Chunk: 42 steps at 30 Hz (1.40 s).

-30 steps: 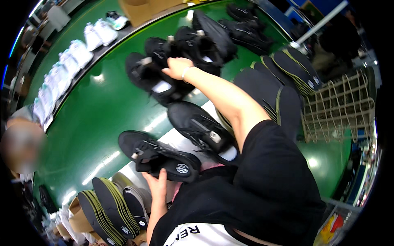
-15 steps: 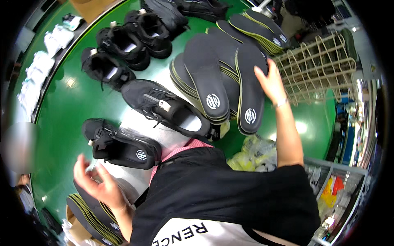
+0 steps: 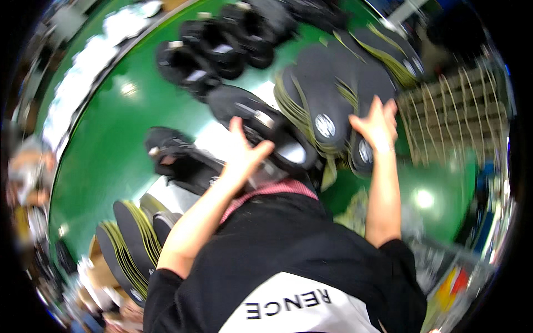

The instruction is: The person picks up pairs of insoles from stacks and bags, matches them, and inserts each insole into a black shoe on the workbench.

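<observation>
Green glossy table (image 3: 111,144) carries the work: right hand (image 3: 377,125), fingers spread, presses flat on a fanned stack of dark foam insoles (image 3: 327,105), likely to peel one off; left hand (image 3: 244,152), open and loosely curled, hovers over a black sneaker (image 3: 266,130) just beside the stack; more black shoes (image 3: 211,53) behind

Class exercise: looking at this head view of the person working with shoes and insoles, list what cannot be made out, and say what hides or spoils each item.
- Left hand on the black shoe: motion blur hides the grip.
- Right hand on the insole stack: how many insoles the fingers pinch cannot be told.
- Lower insole stack: cut by the rim.
- Wire rack: contents blurred.
</observation>
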Available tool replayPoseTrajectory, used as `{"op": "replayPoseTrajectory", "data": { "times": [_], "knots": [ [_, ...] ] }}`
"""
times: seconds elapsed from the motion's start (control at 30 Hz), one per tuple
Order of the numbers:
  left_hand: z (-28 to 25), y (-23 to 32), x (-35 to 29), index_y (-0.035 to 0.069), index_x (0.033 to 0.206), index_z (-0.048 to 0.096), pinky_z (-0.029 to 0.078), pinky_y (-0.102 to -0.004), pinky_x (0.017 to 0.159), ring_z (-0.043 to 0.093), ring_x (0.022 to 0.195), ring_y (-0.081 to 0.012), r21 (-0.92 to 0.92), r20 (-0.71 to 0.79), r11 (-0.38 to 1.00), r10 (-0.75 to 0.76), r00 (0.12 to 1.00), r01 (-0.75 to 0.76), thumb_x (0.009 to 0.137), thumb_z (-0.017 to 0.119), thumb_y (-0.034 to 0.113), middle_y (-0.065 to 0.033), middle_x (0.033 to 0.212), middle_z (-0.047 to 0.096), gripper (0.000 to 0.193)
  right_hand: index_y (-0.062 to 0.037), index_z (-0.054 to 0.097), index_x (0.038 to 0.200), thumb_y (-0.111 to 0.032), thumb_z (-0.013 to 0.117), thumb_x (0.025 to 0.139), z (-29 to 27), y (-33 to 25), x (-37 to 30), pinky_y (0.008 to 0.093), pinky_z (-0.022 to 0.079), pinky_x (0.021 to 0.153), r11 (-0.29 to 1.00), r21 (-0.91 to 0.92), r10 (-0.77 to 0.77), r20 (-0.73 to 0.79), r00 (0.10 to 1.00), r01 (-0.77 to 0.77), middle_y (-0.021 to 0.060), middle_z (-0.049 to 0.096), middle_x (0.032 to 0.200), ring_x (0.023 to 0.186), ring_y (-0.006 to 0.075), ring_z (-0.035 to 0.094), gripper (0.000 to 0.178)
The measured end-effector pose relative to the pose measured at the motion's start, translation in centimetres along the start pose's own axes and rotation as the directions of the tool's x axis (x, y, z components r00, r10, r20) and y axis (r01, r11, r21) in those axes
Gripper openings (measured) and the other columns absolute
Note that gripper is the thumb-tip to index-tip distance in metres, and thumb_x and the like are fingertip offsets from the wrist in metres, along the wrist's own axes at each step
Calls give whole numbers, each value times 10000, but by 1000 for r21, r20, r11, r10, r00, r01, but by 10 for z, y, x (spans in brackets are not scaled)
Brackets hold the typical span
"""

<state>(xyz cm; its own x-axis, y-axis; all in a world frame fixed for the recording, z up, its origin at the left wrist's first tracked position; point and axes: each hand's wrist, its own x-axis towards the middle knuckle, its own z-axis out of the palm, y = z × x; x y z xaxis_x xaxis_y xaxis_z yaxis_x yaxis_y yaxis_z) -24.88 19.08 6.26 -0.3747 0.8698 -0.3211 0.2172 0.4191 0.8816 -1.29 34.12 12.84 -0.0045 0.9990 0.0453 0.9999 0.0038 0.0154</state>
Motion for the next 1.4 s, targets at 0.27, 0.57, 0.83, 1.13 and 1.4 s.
{"op": "replayPoseTrajectory", "data": {
  "times": [0.27, 0.57, 0.83, 1.13, 1.4],
  "knots": [
    [-48, 34, 4, 48, 1232, 293, 465, -259, 606, 554, 700, -138, -770, 55, 624, -149, 987, 137, 751, 598, 82, -91, 844, 566, 571, -114, 343, 1251, -411, 654, 581, 4, 21, 17, 443, 354, 881, 998, 33, -64, 108, 992, 61, 256, 237, 1293, 1103, 376, 400, 797],
    [13, 28, 15, -15, 1169, 378, 342, -409, 865, 372, 1070, -335, 635, 6, 626, 582, 813, -452, 565, 721, 364, -197, 1149, 386, 791, -134, 408, 1174, -374, 645, 576, -13, 11, 22, 469, 309, 898, 992, 118, 34, 79, 996, -43, 185, 421, 1168, 1105, 327, 405, 686],
    [-6, 13, 45, 35, 931, 576, 442, -323, 729, 584, 791, -283, 50, -221, 917, 397, 891, -396, 718, 600, 165, -140, 830, 604, 250, 31, 528, 929, -131, 552, 705, -65, 10, -61, 222, 448, 638, 171, 913, -491, 404, 771, -370, 58, 579, 809, 683, 105, 549, 278],
    [-30, -2, 70, -33, 937, 574, 439, -242, 598, 555, 635, -120, -368, 232, 928, 33, 972, 57, 743, 592, 173, -70, 745, 606, 284, -5, 609, 717, -92, 520, 700, -60, -37, -82, 263, 417, 495, 646, 659, -558, 752, 350, -386, 57, 562, 608, 530, 116, 530, 126],
    [-40, -9, 70, -6, 1025, 533, 404, -206, 664, 497, 732, -70, -343, 334, 938, 77, 939, 45, 785, 579, 152, -10, 830, 569, 291, 1, 601, 684, -115, 569, 691, -46, -77, -66, 254, 393, 457, 714, 661, -591, 746, 306, -231, 51, 553, 564, 464, 115, 499, 121]
  ]
}}
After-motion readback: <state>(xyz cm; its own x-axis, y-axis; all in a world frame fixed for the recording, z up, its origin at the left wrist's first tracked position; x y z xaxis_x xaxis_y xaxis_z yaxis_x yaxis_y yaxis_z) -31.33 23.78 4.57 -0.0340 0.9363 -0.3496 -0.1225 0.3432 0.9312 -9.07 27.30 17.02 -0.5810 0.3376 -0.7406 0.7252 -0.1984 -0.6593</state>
